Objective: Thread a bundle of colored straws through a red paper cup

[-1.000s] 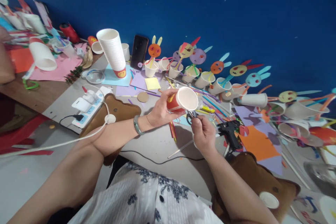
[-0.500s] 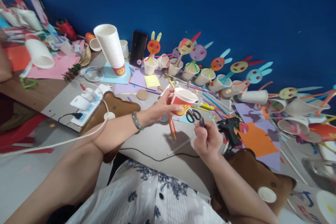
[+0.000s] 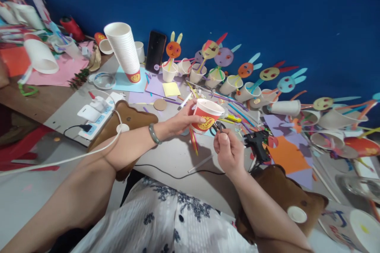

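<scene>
Near the middle of the frame, a red and white paper cup [image 3: 205, 116] with yellow print is held up over the gray table [image 3: 175, 154]. Its wide round mouth points up and a bit to the right, so its white inside shows. Its long axis runs nearly up and down, with a small tilt. The left hand [image 3: 187, 118] has its fingers curled around the cup's left side, with the thumb across the front.

Just beside the cup's lower right, the right hand [image 3: 228, 151] is closed in a fist on black-handled scissors [image 3: 219, 125]. Their loops point up toward the cup; I cannot tell if they touch it. The blades are hard to see.

Behind the cup, toward the upper right, small white paper cups [image 3: 232, 85] stand in a row. Thin colored stems with round paper bunny faces [image 3: 246, 70] stick up out of them. At the upper left, a tall stack of white paper cups [image 3: 122, 49], one inside the next, stands on light blue paper [image 3: 120, 83]. Right of the fist lies a black glue gun [image 3: 257, 145].
</scene>
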Tool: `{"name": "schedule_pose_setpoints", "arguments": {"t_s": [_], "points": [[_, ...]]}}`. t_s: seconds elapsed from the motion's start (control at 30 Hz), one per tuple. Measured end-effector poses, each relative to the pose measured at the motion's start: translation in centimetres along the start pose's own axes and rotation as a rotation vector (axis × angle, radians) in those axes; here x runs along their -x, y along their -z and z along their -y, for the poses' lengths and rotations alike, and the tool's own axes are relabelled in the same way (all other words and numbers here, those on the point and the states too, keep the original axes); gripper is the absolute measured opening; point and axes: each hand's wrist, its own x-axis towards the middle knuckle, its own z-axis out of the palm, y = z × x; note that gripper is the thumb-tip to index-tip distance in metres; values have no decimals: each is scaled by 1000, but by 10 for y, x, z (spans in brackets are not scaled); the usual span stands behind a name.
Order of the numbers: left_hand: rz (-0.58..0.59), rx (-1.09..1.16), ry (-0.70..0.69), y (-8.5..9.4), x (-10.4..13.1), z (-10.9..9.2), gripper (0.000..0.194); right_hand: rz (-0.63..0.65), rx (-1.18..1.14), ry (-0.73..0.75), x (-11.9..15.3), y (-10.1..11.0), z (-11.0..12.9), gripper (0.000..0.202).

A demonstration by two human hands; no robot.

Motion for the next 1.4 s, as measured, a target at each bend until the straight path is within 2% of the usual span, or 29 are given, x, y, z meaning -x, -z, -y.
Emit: {"name": "schedule_pose_setpoints", "arguments": {"t_s": [0.13, 0.33, 0.5, 1.0, 1.4], "points": [[-19, -31, -7, 0, 1, 2, 66, 56, -69, -53, -2, -1, 1, 50], [29, -4, 47, 1, 1, 4, 73, 112, -233, -148, -5, -4, 6, 53], [45, 10, 38, 1, 0, 6, 74, 157, -308, -216, -7, -6, 7, 56], [53, -26, 53, 2, 0, 6, 87, 163, -412, -292, -9, -8, 9, 56], [16, -18, 73, -2, 2, 7, 85, 160, -422, -316, -10, -8, 11, 56]]}}
